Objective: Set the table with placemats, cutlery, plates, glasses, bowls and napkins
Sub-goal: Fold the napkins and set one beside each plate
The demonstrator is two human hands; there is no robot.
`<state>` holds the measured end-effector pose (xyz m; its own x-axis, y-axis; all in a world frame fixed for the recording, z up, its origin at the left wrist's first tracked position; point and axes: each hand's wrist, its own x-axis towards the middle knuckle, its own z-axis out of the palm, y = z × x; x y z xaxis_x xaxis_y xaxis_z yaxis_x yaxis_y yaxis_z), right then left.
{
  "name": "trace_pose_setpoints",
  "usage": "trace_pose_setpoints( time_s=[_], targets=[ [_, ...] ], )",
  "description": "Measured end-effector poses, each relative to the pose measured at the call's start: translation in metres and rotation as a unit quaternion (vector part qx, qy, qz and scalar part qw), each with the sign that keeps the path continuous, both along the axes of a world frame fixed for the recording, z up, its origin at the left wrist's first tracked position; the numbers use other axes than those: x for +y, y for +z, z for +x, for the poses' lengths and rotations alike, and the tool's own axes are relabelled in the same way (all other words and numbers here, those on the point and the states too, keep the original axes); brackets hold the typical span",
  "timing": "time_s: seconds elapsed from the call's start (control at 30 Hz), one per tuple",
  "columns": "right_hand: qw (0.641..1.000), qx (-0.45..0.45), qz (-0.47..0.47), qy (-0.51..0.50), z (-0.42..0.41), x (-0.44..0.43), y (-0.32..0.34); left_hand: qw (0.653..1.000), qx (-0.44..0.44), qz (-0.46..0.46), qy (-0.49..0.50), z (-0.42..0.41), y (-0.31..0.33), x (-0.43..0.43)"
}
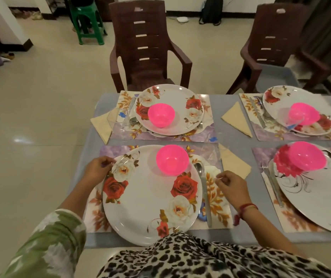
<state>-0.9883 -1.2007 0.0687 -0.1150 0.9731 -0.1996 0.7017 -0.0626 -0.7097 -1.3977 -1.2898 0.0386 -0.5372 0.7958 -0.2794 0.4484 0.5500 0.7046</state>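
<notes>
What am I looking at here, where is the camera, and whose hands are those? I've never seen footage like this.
There is no machine here. A person wears one camera on the head, and it looks down at their own two hands. The left hand sits at the rim of the near plate with its fingers curled. The right hand hovers over the placemat, beside a spoon. I cannot tell whether either hand holds anything. The table carries four settings. Each has a placemat, a flowered plate and a pink bowl, and there are cutlery and folded napkins too. Two brown chairs stand beyond.
</notes>
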Motion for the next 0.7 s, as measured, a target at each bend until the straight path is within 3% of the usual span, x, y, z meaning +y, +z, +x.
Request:
trace_pose_setpoints(
  time_s=[0.13, 0.43, 0.7],
  targets=[
    [0.995, -0.061, -0.044, 0.058, -0.027, -0.009, -0.003, 1.0, 0.003, 0.014, 0.002, -0.006, 0.001, -0.001],
    [0.998, -0.06, 0.001, 0.022, -0.032, -0.015, -0.018, 0.997, -0.063, 0.029, 0.013, -0.023, 0.006, 0.0],
    [0.997, -0.068, 0.016, -0.012, -0.025, -0.017, -0.023, 0.999, -0.014, 0.048, 0.018, -0.011, 0.007, -0.005]
  ],
)
